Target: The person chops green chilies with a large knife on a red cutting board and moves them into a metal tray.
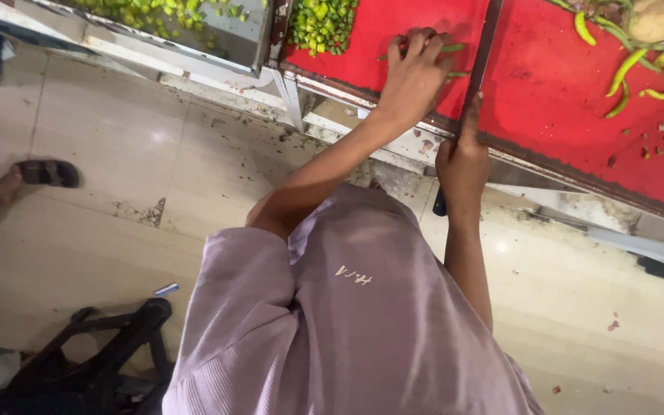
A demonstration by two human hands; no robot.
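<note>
A red cutting board [555,100] lies on the counter ahead of me. My left hand [415,75] presses down on a few green chillies [449,51] lying on the board. My right hand [463,157] is shut on a long knife [483,48], whose blade runs up across the board just right of the left hand; the dark handle end pokes out below the fist. A heap of chopped green pieces [320,24] sits at the board's left end. Whole green chillies [628,69] lie at the upper right.
A metal tray [249,38] with chopped greens stands left of the board. Below is a beige tiled floor with scraps. Another person's sandalled foot [40,174] is at the left. A black chair frame [94,353] stands at lower left.
</note>
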